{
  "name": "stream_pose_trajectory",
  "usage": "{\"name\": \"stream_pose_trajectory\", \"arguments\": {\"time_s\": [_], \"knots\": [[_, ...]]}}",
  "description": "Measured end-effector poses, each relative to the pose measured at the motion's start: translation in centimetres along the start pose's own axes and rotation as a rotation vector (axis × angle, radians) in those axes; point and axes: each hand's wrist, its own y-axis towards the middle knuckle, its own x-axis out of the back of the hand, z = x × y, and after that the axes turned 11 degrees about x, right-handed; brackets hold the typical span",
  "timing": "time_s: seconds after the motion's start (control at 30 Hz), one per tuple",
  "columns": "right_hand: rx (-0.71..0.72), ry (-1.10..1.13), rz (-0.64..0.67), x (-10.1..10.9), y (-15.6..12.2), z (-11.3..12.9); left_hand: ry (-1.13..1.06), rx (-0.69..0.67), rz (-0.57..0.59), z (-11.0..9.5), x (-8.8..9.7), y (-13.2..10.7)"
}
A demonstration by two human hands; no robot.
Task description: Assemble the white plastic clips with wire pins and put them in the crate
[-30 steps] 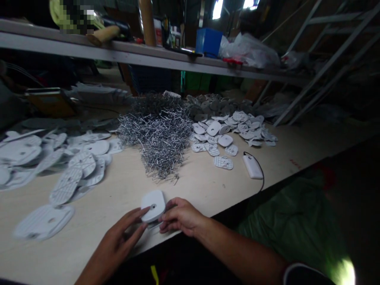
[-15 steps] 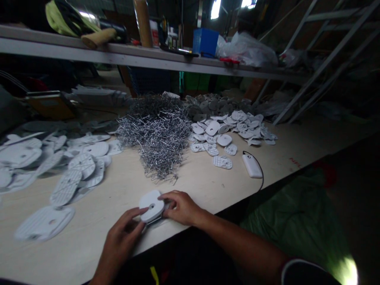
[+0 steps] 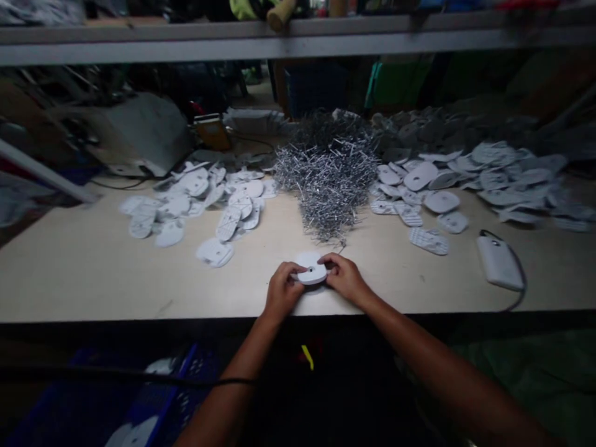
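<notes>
A rounded white plastic casing (image 3: 311, 271) with a small central hole lies flat on the pale wooden table (image 3: 116, 279). My left hand (image 3: 282, 290) grips its left side, and my right hand (image 3: 344, 277) grips its right side, fingertips on the rim. Just beyond them rises a tangled heap of thin metal pins (image 3: 328, 177). Loose white plastic pieces with ribbed backs (image 3: 200, 205) lie to the left, and similar pieces (image 3: 442, 198) lie to the right.
A white power bank (image 3: 499, 264) with a black cable lies at the right. Grey plastic pieces (image 3: 419, 127) are heaped at the back. A long shelf (image 3: 298, 46) runs overhead, and a blue crate (image 3: 158, 397) sits below the table's front edge.
My view has turned level and moved along the table. Both hands have closed in on the casing from either side, and it now lies flat rather than tilted.
</notes>
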Motion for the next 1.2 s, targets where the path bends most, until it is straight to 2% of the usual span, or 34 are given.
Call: {"name": "stream_pose_trajectory", "arguments": {"time_s": [0.1,0.23,0.3,0.37,0.5,0.57,0.67,0.7,0.77,0.83,0.87,0.93,1.03,1.2], "knots": [[-0.13,0.1,-0.003,0.6,-0.6,0.9,-0.044,0.035,-0.032,0.4,0.5,-0.8],[-0.411,0.343,0.029,1.3,-1.8,3.4,-0.091,0.06,-0.132,-0.6,1.6,-2.6],[-0.536,0.415,0.086,0.9,-2.3,4.7,-0.1,0.052,-0.171,-1.6,2.0,-3.3],[-0.597,0.484,0.158,-0.1,-2.7,5.7,-0.095,0.022,-0.185,-2.6,2.2,-3.7],[-0.58,0.65,0.204,-2.0,-2.8,6.4,-0.051,-0.013,-0.124,-3.8,3.4,-4.2],[-0.54,0.646,0.193,-2.2,-2.8,6.5,-0.062,0.068,-0.086,-3.7,4.8,-4.8],[-0.468,0.571,0.175,-2.2,-2.7,6.9,-0.201,0.272,-0.06,-3.2,6.9,-6.0],[-0.45,0.56,0.17,-2.2,-2.7,7.0,-0.278,0.329,-0.027,-3.0,7.3,-6.4],[-0.432,0.563,0.157,-2.7,-2.8,7.4,-0.434,0.402,0.12,-2.8,7.4,-7.0],[-0.414,0.562,0.142,-3.5,-3.0,7.6,-0.545,0.435,0.276,-2.6,6.6,-7.4],[-0.403,0.552,0.138,-4.0,-3.0,7.7,-0.577,0.445,0.305,-2.5,6.1,-7.6],[-0.39,0.527,0.16,-4.6,-3.1,7.7,-0.63,0.457,0.253,-2.2,5.0,-7.9],[-0.416,0.499,0.285,-5.0,-3.0,7.8,-0.73,0.468,0.15,-1.6,4.2,-8.6],[-0.423,0.459,0.441,-4.9,-2.5,9.2,-0.865,0.449,0.159,-0.6,4.9,-10.2]]}}
